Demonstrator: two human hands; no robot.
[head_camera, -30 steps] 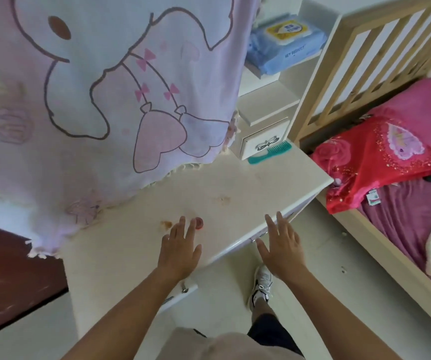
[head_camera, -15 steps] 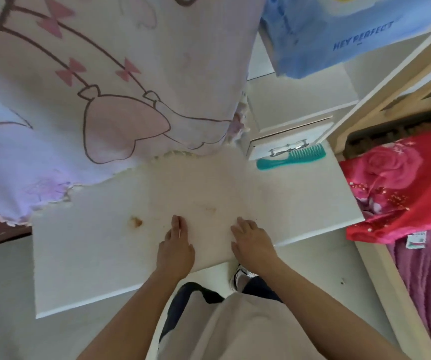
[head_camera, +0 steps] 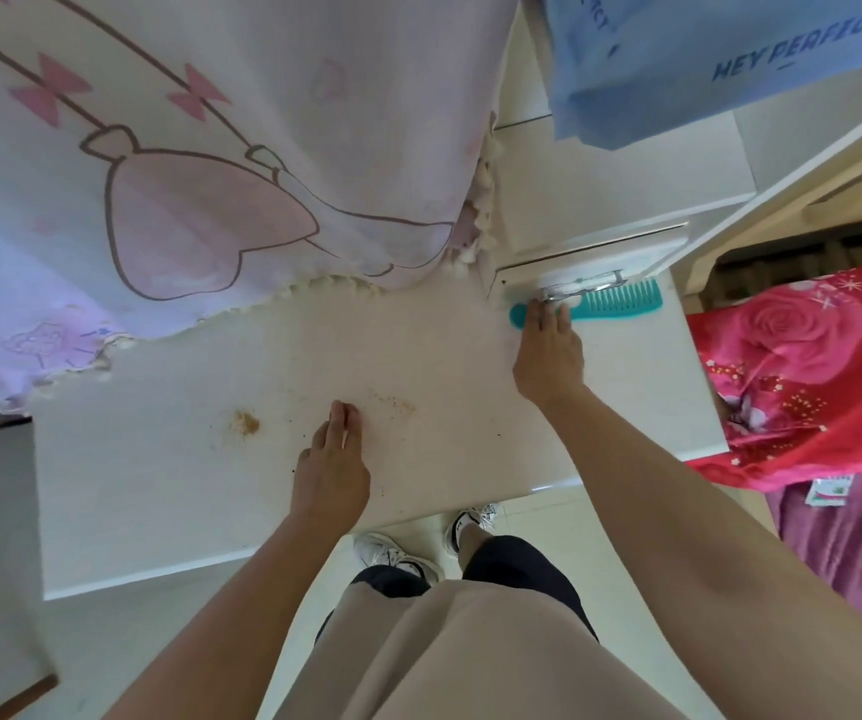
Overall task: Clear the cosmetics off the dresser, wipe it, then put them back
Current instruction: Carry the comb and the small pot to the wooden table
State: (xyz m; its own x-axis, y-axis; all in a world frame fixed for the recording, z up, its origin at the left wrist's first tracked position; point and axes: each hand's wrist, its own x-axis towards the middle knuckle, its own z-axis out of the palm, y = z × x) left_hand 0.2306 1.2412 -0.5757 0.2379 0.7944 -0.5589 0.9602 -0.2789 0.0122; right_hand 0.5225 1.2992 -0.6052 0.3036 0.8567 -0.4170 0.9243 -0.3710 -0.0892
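Reaching forward on a stretched arm, your right hand (head_camera: 548, 350) lays nearly straight fingers on the handle of the teal comb (head_camera: 621, 304), with no curl round it visible. Your left hand (head_camera: 330, 459) rests flat and empty on the dresser (head_camera: 159, 485), a brown stain (head_camera: 244, 423) just to its left.

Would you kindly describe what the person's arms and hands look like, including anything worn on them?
The left forearm and the right forearm are both bare right to the frame's edge; no sleeve shows on either. The left hand and the right hand wear no gloves. No watch, bracelet or ring is visible on either side. The nails are too small to judge.
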